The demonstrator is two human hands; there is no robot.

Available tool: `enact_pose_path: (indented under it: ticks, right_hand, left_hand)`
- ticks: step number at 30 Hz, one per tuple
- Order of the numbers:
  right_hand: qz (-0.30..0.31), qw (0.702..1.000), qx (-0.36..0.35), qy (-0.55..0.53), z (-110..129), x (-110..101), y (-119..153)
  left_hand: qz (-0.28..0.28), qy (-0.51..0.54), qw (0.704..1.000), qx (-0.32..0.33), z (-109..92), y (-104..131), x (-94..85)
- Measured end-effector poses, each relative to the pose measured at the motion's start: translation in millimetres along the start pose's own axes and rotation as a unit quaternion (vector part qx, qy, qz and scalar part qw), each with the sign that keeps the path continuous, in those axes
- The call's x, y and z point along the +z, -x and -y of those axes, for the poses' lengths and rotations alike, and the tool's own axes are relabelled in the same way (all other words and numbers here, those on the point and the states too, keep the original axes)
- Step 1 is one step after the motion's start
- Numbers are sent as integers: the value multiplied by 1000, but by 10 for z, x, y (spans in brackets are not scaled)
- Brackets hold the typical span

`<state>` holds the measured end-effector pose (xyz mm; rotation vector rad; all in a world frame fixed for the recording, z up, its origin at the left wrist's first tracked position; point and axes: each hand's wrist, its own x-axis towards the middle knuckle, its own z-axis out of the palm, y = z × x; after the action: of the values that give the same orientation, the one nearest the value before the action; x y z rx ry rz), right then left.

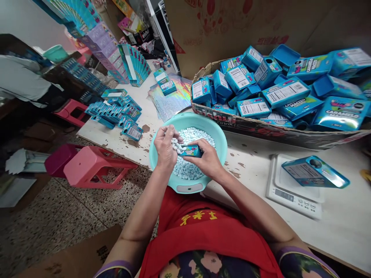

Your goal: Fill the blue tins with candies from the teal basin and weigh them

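Observation:
Over a mint-green basin (222, 144) full of small pale candies (189, 172), both of my hands work close together. My left hand (165, 148) is cupped around a small heap of the candies (176, 146). A blue candy tin (191, 150), printed with "Caramelo", lies sideways in the grip of my right hand (208, 157). Its left end meets the candies at my left fingers. How many candies are inside the tin is hidden.
A cardboard carton (232, 123) heaped with blue tins stands at the back right. One tin (315, 172) rests tilted on a white scale (272, 181). Rows of tins (116, 110) stand to the left, near holographic sheets (171, 100). Pink stools (87, 166) stand beside the table.

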<state>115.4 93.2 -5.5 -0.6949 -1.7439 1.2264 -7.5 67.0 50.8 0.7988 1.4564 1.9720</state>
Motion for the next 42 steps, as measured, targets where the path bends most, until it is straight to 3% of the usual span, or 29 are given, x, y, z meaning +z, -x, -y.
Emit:
enact_pose_path:
  ticks: [7, 21, 25, 28, 33, 38, 42]
  right_hand:
    - [4, 1000, 17, 4, -20, 11, 18]
    - [0, 998, 60, 10, 26, -58, 15]
    - [-1, 998, 64, 11, 43, -65, 20]
    - [-3, 998, 63, 12, 56, -49, 26]
    - [-10, 998, 70, -2, 56, -84, 20]
    - [-52, 994, 92, -42, -2, -132, 32]
    - [-41, 996, 73, -36, -8, -108, 68]
  left_hand:
    - [-2, -3, 1000, -11, 24, 58, 41]
    - [63, -3, 998, -3, 47, 177, 39]
    - [45, -44, 998, -21, 39, 224, 48]
    - [75, -68, 995, -21, 40, 211, 46]
    - [24, -114, 993, 17, 25, 143, -100]
    - [124, -328, 936, -11, 85, 207, -306]
    - [158, -341, 926, -41, 149, 201, -348]
